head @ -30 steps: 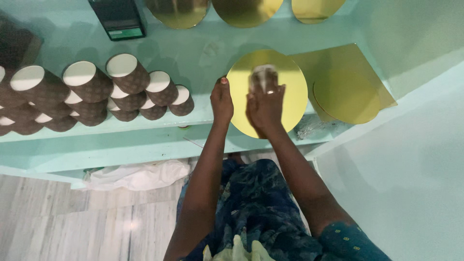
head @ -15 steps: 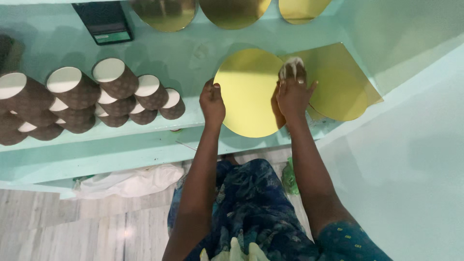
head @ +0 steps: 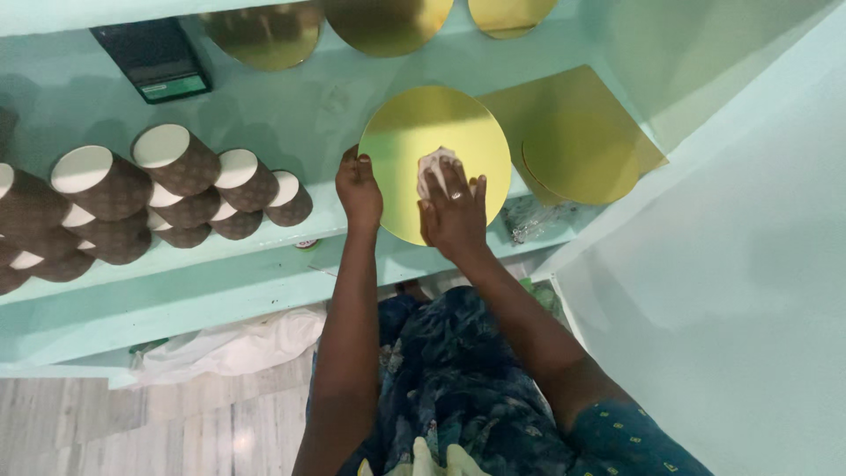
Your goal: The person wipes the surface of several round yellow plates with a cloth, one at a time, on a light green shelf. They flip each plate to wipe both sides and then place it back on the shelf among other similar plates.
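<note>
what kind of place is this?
Likely a bakery or cake-supply workroom. Gold round cake board on a mint-green shelf, wiped with a white cloth; stacked brown paper baking cups; more gold boards alongside.
</note>
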